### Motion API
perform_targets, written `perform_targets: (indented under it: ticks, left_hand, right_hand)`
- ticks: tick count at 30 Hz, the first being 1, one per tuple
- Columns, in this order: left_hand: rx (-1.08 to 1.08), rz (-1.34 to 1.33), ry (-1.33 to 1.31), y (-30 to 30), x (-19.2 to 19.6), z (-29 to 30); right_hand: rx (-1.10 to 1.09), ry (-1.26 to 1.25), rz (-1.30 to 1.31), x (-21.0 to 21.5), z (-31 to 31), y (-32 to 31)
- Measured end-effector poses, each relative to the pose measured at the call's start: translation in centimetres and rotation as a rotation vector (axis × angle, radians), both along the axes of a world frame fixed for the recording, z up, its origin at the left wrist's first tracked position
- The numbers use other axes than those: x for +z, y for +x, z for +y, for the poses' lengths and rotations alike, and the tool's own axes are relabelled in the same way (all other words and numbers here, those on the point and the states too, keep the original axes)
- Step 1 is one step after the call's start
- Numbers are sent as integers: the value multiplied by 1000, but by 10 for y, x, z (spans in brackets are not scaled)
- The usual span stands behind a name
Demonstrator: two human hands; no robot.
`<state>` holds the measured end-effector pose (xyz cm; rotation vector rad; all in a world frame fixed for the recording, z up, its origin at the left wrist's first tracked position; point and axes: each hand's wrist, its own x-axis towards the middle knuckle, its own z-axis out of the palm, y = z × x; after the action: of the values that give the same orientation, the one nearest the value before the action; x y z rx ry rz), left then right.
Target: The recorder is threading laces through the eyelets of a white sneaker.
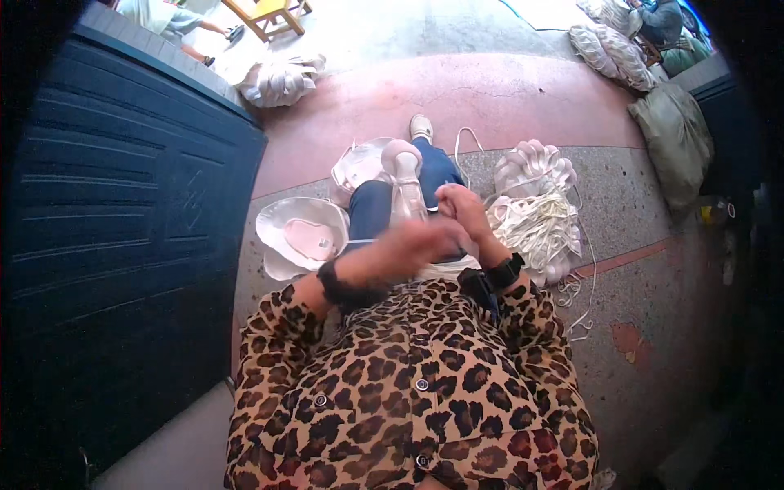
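- The left hand (425,241), motion-blurred, crosses the lap; its grip cannot be told.
- The right hand (461,208) is curled, pinching the pale shoe form (404,184), which stands over the knee, long axis pointing away.
- The speckled floor (637,245) carries two white bowls (302,233) and one cord heap (535,224).
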<state>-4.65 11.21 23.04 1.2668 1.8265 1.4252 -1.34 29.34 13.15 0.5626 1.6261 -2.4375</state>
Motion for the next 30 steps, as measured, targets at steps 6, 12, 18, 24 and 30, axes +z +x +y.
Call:
perform_targets:
  ticks: [6, 12, 18, 24, 30]
  left_hand:
    - [735, -356, -129, -28, -41, -28]
    - [742, -389, -110, -18, -41, -21]
    - [736, -470, -63, -15, -55, -21]
    - [604, -359, -177, -33, -48, -23]
    - [483, -195, -285, -84, -98, -31]
  right_hand:
    - [22, 22, 157, 7, -39, -14]
    - [80, 6, 236, 26, -49, -22]
    - [86, 97, 256, 26, -47, -21]
    - [94, 150, 251, 19, -40, -20]
    - [11, 143, 241, 11, -22, -7]
